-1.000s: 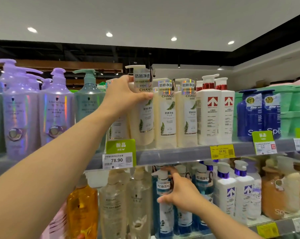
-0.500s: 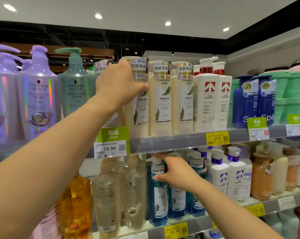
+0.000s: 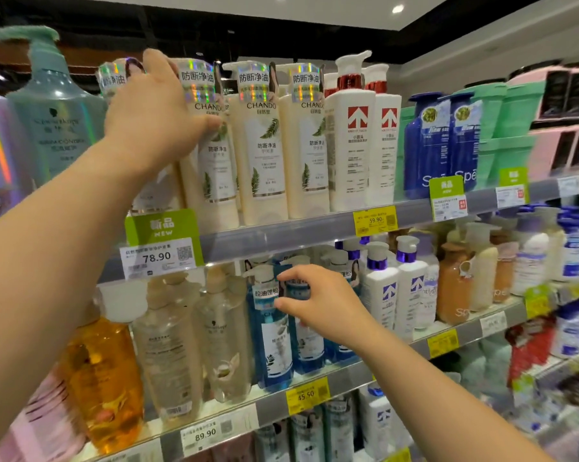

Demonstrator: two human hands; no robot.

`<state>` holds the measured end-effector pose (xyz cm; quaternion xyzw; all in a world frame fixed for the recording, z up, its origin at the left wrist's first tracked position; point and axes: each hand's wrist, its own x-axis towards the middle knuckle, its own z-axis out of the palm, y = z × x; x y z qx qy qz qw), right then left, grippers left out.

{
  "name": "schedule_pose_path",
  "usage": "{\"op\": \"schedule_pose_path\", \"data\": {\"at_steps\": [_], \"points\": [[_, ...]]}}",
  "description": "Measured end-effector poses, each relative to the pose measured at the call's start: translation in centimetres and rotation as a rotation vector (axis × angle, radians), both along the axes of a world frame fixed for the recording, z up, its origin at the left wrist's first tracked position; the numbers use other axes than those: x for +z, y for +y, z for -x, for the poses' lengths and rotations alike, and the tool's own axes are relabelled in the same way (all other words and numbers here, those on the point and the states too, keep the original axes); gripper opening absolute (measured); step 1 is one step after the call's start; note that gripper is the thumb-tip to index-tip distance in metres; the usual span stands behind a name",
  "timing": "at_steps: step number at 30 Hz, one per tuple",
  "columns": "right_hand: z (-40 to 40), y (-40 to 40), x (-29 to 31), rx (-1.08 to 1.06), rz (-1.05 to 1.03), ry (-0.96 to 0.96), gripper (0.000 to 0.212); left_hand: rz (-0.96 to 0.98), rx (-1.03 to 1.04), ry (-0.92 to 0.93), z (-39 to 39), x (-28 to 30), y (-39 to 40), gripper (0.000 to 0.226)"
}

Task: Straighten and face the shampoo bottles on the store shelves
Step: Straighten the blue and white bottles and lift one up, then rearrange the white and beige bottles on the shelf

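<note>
Shelves: grey metal store shelf (image 3: 281, 236) with yellow price tags.
Cream bottle: tall cream CHANDO shampoo bottle (image 3: 211, 168), gripped by curled left hand (image 3: 155, 118).
Blue bottle: translucent blue pump bottle (image 3: 275, 331), at half-open right hand (image 3: 318, 305) fingertips; contact unclear.

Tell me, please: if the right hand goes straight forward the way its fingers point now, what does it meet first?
Most likely the blue shampoo bottle on the lower shelf: the right hand has its thumb and fingers spread toward that bottle's neck, just short of it. Depth is hard to judge, so it may already touch.
</note>
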<state>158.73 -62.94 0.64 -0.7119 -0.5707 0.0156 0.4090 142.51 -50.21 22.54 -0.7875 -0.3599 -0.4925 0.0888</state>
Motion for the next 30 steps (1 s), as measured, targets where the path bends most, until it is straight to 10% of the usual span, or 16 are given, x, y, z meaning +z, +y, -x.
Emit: {"op": "schedule_pose_path", "data": {"at_steps": [18,30], "points": [[-6.1,-6.7,-2.2,0.061,-0.069,0.359,0.028,-0.138,-0.145,-0.299,-2.2,-8.7,-6.6,0.061],[-8.9,-16.1,-5.6,-0.168,-0.244,0.718,0.024,0.083,-0.604,0.267,-10.6,-20.0,-14.3,0.027]]}}
